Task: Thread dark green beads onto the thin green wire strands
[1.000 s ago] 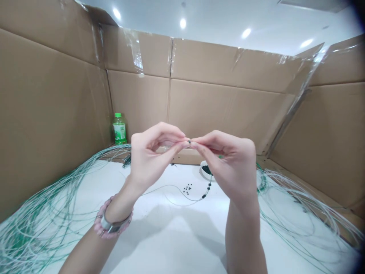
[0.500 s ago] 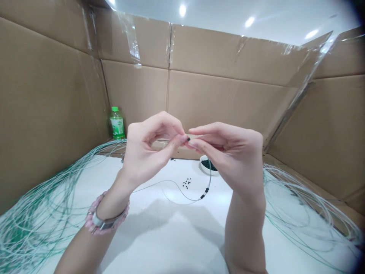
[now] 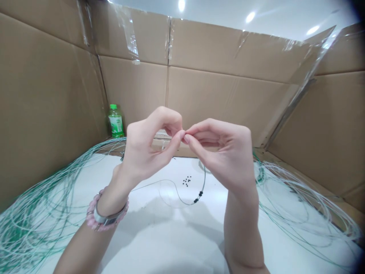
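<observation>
My left hand (image 3: 154, 146) is closed in a pinch, its thumb and index fingertips meeting those of my right hand (image 3: 224, 152). A tiny black bead showed at these fingertips a moment ago; the fingers now cover it. My right hand pinches a thin green wire (image 3: 204, 177), which hangs down from behind its fingers in a loop. Black beads (image 3: 198, 196) sit in small clusters on that wire, just above the table. Several loose black beads (image 3: 187, 181) lie on the white tabletop below my hands.
A white bowl (image 3: 201, 165) is mostly hidden behind my right hand. Bundles of green and white wire lie at the left (image 3: 37, 213) and right (image 3: 302, 213). A green bottle (image 3: 116, 122) stands at the back left. Cardboard walls (image 3: 216, 95) enclose the table.
My right hand has moved left, closing the small gap to my left fingertips. The black bead between them is now covered. The hanging wire and its beads have shifted slightly left.
</observation>
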{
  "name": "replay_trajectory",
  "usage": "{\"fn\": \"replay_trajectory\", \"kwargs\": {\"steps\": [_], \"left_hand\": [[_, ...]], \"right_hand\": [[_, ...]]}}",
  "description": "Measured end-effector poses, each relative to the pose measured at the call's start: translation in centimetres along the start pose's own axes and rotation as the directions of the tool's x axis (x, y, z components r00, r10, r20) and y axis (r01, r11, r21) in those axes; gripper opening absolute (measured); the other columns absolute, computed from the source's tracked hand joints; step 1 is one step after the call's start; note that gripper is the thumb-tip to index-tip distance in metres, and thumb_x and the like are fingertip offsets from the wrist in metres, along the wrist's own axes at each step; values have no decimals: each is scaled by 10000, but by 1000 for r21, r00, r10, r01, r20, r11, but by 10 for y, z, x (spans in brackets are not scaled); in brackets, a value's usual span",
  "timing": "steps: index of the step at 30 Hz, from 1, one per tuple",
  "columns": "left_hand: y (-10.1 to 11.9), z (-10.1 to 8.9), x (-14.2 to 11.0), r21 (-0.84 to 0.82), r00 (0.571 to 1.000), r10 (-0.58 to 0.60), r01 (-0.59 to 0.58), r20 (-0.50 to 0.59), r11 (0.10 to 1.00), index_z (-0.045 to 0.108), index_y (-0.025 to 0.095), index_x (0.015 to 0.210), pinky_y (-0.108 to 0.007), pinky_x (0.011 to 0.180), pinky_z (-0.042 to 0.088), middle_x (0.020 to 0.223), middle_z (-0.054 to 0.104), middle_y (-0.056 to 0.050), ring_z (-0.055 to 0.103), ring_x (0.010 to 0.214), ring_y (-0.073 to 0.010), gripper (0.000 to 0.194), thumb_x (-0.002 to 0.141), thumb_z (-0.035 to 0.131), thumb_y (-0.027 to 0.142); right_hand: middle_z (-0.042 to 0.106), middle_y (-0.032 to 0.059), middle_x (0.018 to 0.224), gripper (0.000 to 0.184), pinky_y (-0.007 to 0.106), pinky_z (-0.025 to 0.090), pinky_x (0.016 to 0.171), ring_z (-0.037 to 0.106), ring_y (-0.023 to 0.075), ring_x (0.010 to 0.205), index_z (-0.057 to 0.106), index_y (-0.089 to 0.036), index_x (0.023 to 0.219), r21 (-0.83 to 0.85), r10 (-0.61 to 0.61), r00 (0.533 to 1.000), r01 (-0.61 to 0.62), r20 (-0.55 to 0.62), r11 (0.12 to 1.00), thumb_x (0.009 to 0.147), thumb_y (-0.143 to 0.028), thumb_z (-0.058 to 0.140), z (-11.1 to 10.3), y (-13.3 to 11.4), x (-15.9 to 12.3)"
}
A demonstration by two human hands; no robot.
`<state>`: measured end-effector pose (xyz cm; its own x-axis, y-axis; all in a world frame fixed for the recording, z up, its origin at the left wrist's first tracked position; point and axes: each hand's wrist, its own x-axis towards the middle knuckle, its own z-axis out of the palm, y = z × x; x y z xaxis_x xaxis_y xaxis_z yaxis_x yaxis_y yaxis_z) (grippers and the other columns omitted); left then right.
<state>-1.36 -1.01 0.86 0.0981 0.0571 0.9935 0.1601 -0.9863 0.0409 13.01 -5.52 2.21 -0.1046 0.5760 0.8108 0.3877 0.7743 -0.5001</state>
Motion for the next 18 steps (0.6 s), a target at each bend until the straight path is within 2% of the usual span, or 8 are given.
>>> {"fn": "replay_trajectory", "kwargs": {"steps": [2, 4, 7, 8, 10, 12, 14, 18], "left_hand": [[-1, 1, 0, 1, 1000, -9, 9, -23, 1000, 544, 228, 866, -214, 551, 463, 727, 553, 40, 586, 641, -87, 222, 740, 632, 67], [-3, 0, 0, 15, 999, -27, 28, -47, 999, 532, 228, 850, -214, 547, 464, 710, 542, 45, 576, 622, -84, 218, 734, 641, 79], [-6, -2, 1, 32, 996, -62, 64, -61, 997, 515, 227, 846, -225, 564, 485, 696, 534, 47, 574, 613, -89, 225, 731, 638, 77], [-7, -3, 1, 33, 997, -60, 62, -53, 998, 510, 226, 847, -226, 565, 491, 693, 532, 48, 576, 612, -91, 228, 731, 638, 77], [-9, -3, 1, 34, 998, -52, 54, -33, 998, 502, 223, 846, -217, 557, 500, 696, 530, 48, 583, 620, -92, 234, 727, 646, 82], [-10, -1, 0, 24, 999, -44, 44, -13, 999, 499, 219, 845, -203, 550, 508, 705, 529, 48, 590, 630, -89, 238, 723, 656, 88], [-9, 2, -2, -9, 999, -54, 54, 6, 998, 499, 212, 849, -199, 554, 516, 715, 529, 44, 595, 638, -89, 242, 722, 662, 86], [-9, 7, -3, -119, 992, -124, 123, 3, 985, 501, 207, 854, -206, 582, 516, 720, 552, 34, 608, 662, -95, 236, 730, 673, 103]], "right_hand": [[677, -34, 687, 61, 195, 571, 591, 668, 104, 641, 621, -202, 735, -56, 29, 1000, -29, 3, 998, 765, -149, 620, -4, 0, 0], [652, -42, 645, 76, 203, 556, 579, 641, 96, 600, 594, -198, 705, -134, 101, 990, -88, 94, 987, 741, -132, 606, -12, 2, 1], [649, -39, 628, 93, 240, 553, 634, 634, 108, 620, 605, -191, 649, -304, 248, 903, -141, 350, 942, 715, -127, 606, -28, 5, 1], [667, -30, 660, 79, 251, 556, 661, 646, 119, 656, 626, -192, 657, -336, 278, 879, -146, 388, 931, 719, -143, 616, -32, 5, 2], [698, -12, 757, 34, 250, 561, 688, 666, 133, 726, 670, -196, 736, -312, 259, 906, -153, 334, 938, 744, -204, 639, -34, 5, 2], [709, -2, 823, 90, 221, 563, 683, 675, 130, 762, 683, -196, 831, -216, 179, 968, -139, 178, 966, 766, -250, 650, -31, 3, 3], [711, -4, 817, 101, 194, 563, 670, 675, 119, 760, 686, -191, 854, -140, 104, 991, -92, 87, 986, 776, -247, 655, -25, 2, 3], [690, -19, 715, 94, 179, 553, 616, 650, 95, 666, 685, -180, 772, -102, 41, 994, -31, 101, 994, 818, -180, 603, -16, 3, 4]]}}
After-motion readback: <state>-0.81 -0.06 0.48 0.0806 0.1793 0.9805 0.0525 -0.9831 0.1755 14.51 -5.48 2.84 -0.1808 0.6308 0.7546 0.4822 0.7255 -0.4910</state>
